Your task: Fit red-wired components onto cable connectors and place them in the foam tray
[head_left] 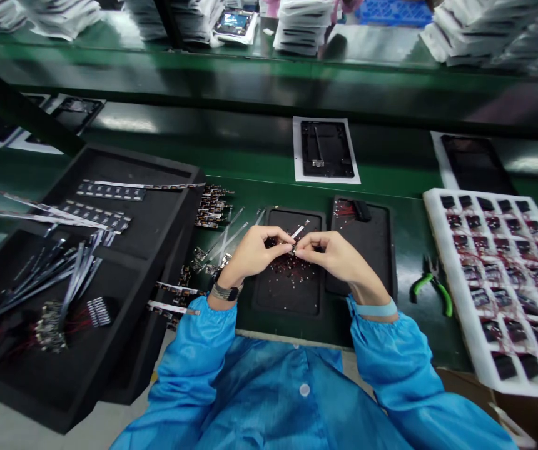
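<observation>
My left hand (254, 251) and my right hand (331, 255) meet over a black mat (288, 299) at the bench's front edge. Together they pinch a small part with a thin silvery strip (298, 232) sticking up from it. Fingers of both hands are curled in a pinch around this piece. Tiny red-wired parts (292, 267) lie scattered on the mat just under my hands. A second black mat (373, 244) lies to the right with a small dark part (360, 211) at its top.
Black trays (123, 294) at left hold flat cables and small boards. A white foam tray (503, 281) of red-wired parts sits at right, green-handled pliers (433, 286) beside it. A dark panel on white paper (326, 150) lies behind on the belt. Stacks fill the far shelf.
</observation>
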Demonstrator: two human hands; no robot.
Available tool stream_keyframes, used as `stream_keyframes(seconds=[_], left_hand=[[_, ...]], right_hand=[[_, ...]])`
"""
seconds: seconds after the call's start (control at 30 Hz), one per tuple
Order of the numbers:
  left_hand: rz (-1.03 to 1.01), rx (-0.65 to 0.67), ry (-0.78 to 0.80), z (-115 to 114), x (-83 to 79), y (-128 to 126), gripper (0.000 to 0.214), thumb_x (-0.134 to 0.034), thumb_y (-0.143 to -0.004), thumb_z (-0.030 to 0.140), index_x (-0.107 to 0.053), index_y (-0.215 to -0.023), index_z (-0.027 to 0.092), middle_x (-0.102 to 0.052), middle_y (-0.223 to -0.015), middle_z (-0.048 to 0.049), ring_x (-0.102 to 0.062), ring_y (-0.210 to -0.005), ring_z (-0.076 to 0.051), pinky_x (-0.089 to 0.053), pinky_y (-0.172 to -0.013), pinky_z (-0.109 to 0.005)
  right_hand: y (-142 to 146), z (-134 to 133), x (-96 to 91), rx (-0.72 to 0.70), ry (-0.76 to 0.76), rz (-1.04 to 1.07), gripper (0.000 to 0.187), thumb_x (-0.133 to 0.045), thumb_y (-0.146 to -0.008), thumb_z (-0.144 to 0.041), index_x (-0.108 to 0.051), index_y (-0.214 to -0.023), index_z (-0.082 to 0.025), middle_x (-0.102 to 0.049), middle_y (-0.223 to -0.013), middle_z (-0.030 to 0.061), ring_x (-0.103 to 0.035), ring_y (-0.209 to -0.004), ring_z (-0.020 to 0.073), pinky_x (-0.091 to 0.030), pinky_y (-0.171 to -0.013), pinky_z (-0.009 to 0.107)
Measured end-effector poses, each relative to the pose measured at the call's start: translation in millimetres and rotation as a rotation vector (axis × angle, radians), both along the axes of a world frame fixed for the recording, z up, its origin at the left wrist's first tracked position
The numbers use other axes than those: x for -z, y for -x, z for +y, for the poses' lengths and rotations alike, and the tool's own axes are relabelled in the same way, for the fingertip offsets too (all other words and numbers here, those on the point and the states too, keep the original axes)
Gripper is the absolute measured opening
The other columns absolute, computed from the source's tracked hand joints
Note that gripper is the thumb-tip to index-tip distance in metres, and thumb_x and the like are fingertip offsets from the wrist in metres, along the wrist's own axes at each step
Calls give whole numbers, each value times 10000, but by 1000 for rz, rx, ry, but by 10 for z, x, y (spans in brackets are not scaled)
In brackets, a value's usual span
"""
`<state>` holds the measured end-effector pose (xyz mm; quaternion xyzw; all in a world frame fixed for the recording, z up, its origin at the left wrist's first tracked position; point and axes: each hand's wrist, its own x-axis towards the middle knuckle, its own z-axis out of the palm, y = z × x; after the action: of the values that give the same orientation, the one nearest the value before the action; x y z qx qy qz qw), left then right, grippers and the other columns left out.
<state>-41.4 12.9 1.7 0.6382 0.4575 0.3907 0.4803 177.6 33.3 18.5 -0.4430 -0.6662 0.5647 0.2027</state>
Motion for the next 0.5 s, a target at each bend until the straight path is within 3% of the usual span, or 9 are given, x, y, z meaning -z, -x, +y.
stream_keyframes(seconds=[0.3,0.5], left_hand=[[-165,7,73,20,66,15,92,-797,-822,237,-807,-884,170,-803,-869,-80,-731,-808,-207,-531,-751,-316],[-166,6,86,19,81,21,99,-802,-820,242,-808,-884,166,-800,-853,-80,-727,-799,-202,-528,-739,-305]], right_hand=[[44,-29,-35,31,-49,50,224,-761,-857,-403,-765,-828,-181,-626,-681,3,-526,-648,149,-426,-646,296],[36,-34,-17,32,-61,56,196,-764,-863,-376,-774,-833,-182,-643,-692,3,-542,-659,150,-425,-651,294]])
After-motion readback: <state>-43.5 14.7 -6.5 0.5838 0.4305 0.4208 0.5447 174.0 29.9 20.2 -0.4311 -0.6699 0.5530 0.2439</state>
